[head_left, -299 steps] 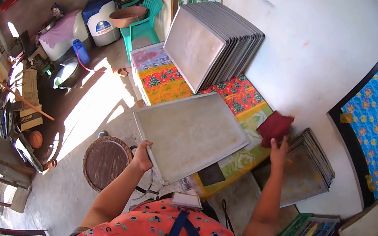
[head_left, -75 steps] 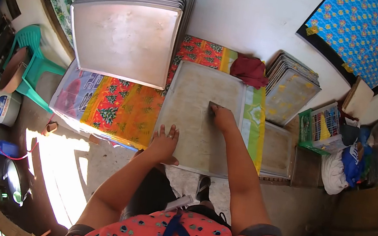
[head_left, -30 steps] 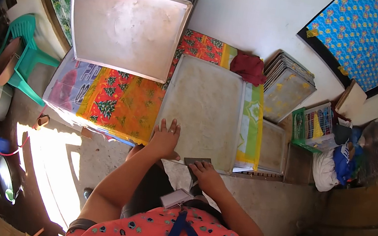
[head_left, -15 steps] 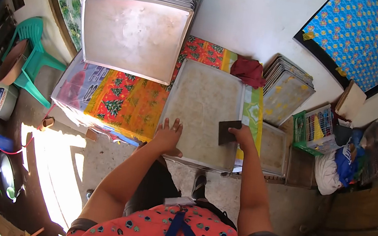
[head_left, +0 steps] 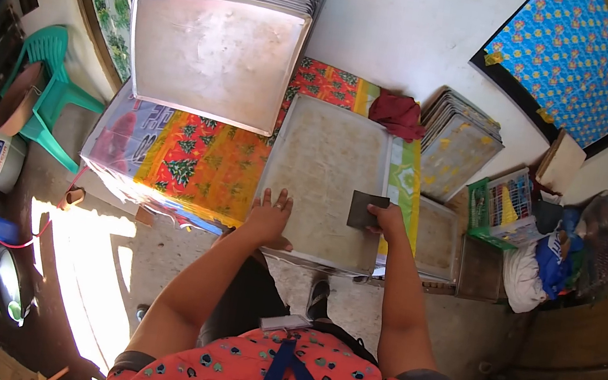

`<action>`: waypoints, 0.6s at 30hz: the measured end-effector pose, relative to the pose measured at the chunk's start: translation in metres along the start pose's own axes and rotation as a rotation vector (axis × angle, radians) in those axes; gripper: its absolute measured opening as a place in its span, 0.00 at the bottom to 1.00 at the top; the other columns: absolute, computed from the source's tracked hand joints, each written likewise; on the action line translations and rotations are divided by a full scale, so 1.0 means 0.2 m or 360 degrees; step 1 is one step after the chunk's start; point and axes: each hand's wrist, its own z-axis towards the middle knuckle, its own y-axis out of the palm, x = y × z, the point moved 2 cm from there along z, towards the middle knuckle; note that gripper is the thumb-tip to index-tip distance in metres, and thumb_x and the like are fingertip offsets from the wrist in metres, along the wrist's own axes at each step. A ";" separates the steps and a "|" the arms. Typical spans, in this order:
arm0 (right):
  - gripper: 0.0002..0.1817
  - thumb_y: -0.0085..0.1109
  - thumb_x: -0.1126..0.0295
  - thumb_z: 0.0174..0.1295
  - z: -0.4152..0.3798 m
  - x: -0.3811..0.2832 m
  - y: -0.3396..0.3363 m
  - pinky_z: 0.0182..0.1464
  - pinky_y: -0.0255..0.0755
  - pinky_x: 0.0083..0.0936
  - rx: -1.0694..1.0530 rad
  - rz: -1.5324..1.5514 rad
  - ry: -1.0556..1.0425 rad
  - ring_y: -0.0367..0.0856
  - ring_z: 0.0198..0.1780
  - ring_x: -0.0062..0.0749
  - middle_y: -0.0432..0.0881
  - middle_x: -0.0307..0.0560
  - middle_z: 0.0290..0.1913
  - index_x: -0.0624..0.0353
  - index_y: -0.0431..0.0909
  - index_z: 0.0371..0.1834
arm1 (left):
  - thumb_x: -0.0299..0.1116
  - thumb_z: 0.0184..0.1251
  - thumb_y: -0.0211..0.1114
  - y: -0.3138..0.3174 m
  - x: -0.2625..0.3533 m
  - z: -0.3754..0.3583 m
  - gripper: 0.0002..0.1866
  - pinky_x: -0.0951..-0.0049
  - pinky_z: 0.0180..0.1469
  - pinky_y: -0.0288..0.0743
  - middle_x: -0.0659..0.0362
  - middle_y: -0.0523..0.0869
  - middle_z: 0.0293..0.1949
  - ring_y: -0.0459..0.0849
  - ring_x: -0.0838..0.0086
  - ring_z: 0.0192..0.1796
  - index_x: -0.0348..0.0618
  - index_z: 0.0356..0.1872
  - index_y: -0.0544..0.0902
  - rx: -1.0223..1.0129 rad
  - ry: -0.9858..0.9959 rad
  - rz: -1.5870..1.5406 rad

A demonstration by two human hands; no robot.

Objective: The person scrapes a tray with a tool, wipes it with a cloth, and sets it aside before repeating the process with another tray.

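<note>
A shallow metal baking tray (head_left: pixel 328 162), its surface stained light brown, lies flat on the covered table before me. My left hand (head_left: pixel 268 216) rests at its near left corner, fingers spread over the inside and thumb by the near rim. It wears a ring. Near the tray's right edge, my right hand (head_left: pixel 389 222) grips a dark, flat, square scraper (head_left: pixel 364 210) between thumb and fingers. The scraper lies over the tray surface, its left edge pointing toward the middle. My right fingertips are partly hidden.
A tall stack of metal trays (head_left: pixel 213 58) leans at the back left of the table. A maroon cloth (head_left: pixel 396 116) lies behind my tray. To the right are more trays (head_left: pixel 457 154) and a green basket (head_left: pixel 505 208); a green chair (head_left: pixel 52 89) stands left.
The scraper in my right hand has turned slightly and moved a little left. My left hand stays at the tray's corner. The view has shifted slightly.
</note>
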 end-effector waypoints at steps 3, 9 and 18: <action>0.20 0.68 0.70 0.54 -0.05 0.00 0.10 0.26 0.83 0.37 -0.0105 -0.0092 -0.0022 0.83 0.37 0.41 0.82 0.51 0.42 0.64 0.74 0.48 | 0.59 0.41 0.74 0.00 0.01 0.01 0.61 0.42 0.72 0.47 0.45 0.45 0.76 0.44 0.36 0.74 0.40 0.73 0.51 0.0006 -0.0001 0.0027; 0.19 0.69 0.73 0.53 -0.04 -0.05 0.07 0.28 0.83 0.44 -0.0047 0.0048 0.0003 0.83 0.36 0.44 0.82 0.51 0.37 0.66 0.75 0.46 | 0.59 0.41 0.74 0.00 -0.01 0.00 0.61 0.42 0.72 0.47 0.45 0.45 0.76 0.44 0.37 0.74 0.40 0.74 0.50 -0.0008 0.0005 -0.0014; 0.20 0.68 0.70 0.54 0.02 -0.10 0.20 0.27 0.83 0.40 -0.0361 -0.0417 -0.0181 0.84 0.37 0.42 0.83 0.51 0.40 0.63 0.77 0.49 | 0.59 0.42 0.73 -0.01 -0.01 0.00 0.61 0.42 0.71 0.48 0.47 0.45 0.76 0.44 0.37 0.74 0.41 0.74 0.50 -0.0003 -0.0010 0.0029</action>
